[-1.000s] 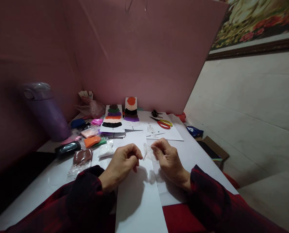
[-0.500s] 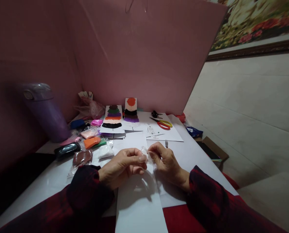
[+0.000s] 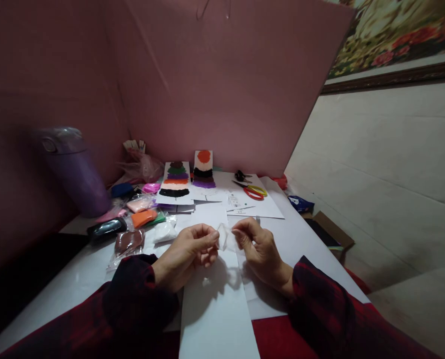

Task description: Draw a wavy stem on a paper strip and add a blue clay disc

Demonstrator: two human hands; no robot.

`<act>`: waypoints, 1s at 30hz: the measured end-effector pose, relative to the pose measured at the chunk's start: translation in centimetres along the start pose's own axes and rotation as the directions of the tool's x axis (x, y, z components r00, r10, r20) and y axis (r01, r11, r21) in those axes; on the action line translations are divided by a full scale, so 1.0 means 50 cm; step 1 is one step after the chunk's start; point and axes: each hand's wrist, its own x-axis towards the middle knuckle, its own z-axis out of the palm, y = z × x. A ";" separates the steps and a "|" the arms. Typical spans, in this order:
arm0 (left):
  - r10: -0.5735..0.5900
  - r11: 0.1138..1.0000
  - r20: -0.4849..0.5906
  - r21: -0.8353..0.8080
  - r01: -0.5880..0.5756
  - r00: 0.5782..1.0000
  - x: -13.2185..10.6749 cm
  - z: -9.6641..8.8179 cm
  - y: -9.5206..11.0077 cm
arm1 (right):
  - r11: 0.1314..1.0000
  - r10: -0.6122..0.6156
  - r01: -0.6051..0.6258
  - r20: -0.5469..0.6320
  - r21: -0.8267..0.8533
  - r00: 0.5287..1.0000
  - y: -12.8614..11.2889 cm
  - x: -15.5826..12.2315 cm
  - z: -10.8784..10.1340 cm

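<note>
A small piece of clear, crinkled plastic (image 3: 225, 238), which looks like a little bag, is stretched between my two hands above a long white card (image 3: 217, 319). My left hand (image 3: 192, 249) pinches its left edge between thumb and fingers, the other fingers curled below. On the other edge, thumb and forefinger of my right hand (image 3: 258, 249) are closed. Both hands cast shadows on the card. Inside the left hand's shadow is a small bright spot; whether it is a white lump or light, I cannot tell.
Bags of coloured clay, among them white (image 3: 165, 232), brown (image 3: 128, 243), orange (image 3: 143, 218) and black (image 3: 107, 228), lie left. Behind them stands a purple bottle (image 3: 78, 172). Farther back are painted cards (image 3: 175, 180), scissors (image 3: 254, 192) and a small fork (image 3: 258, 219). Pink panels enclose the table.
My hands have drawn slightly apart, and more of the clear plastic shows spread between them. The view has shifted a little.
</note>
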 end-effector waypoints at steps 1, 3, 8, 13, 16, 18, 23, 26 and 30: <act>-0.018 1.000 0.026 -0.006 0.018 0.999 -0.002 -0.001 0.003 | 1.000 0.009 -0.010 -0.018 -0.015 1.000 0.001 0.001 -0.001; -0.045 0.999 0.058 -0.010 0.046 0.997 -0.005 -0.002 0.009 | 0.999 0.021 -0.022 -0.031 -0.044 0.999 0.003 0.004 -0.002; -0.090 0.996 0.086 -0.018 0.092 0.992 -0.008 -0.002 0.011 | 0.995 0.020 -0.021 -0.008 -0.097 1.000 0.004 0.004 -0.002; -0.112 0.993 0.095 -0.033 0.115 0.989 -0.007 0.008 0.008 | 0.996 0.021 -0.021 0.001 -0.089 1.000 -0.002 0.001 -0.001; -0.084 0.995 0.082 -0.044 0.088 0.993 -0.007 0.012 0.009 | 0.973 0.191 -0.195 0.039 0.124 0.981 -0.007 0.005 -0.002; -0.066 0.996 0.059 -0.048 0.069 0.996 -0.007 0.012 0.011 | 0.877 0.334 -0.361 0.136 0.317 0.933 -0.009 0.010 -0.002; -0.072 0.997 0.030 0.018 0.071 0.997 -0.001 0.003 0.009 | 0.609 0.491 -0.618 0.376 0.497 0.786 -0.012 0.023 -0.003; -0.116 0.988 -0.001 0.100 0.116 0.993 0.005 -0.001 0.002 | 0.588 0.500 -0.626 0.377 0.512 0.779 -0.022 0.024 -0.005; -0.085 0.924 -0.139 0.361 0.130 0.987 0.010 0.001 0.001 | 0.613 0.457 -0.587 0.369 0.528 0.809 -0.036 0.019 -0.005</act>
